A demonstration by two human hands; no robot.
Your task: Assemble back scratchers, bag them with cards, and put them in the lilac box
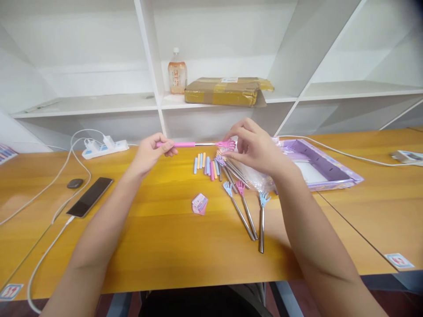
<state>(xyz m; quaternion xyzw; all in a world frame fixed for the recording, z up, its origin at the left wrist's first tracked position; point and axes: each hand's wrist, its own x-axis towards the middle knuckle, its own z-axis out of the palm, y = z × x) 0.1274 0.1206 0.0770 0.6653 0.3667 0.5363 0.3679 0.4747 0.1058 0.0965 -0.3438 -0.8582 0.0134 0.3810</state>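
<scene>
My left hand [155,149] pinches the pink handle of a back scratcher [185,144], held level above the table. At its other end is a pink claw head, beside the fingertips of my right hand [247,143]; thumb and fingers curve around it with a gap, and contact is unclear. Below lie short pastel sleeves [207,166] in pink, blue and yellow. Steel scratchers with coloured claws are piled under my right hand, and a blue one [241,211], a pink one [248,211] and another blue one [262,220] lie nearer. A small stack of cards [199,204] rests mid-table.
A purple tray box [333,181] and clear plastic wrap [259,178] sit at the right. Phone [90,197], cables and power strip [105,149] are on the left. The shelf behind holds a bottle [177,75] and a taped carton [221,91].
</scene>
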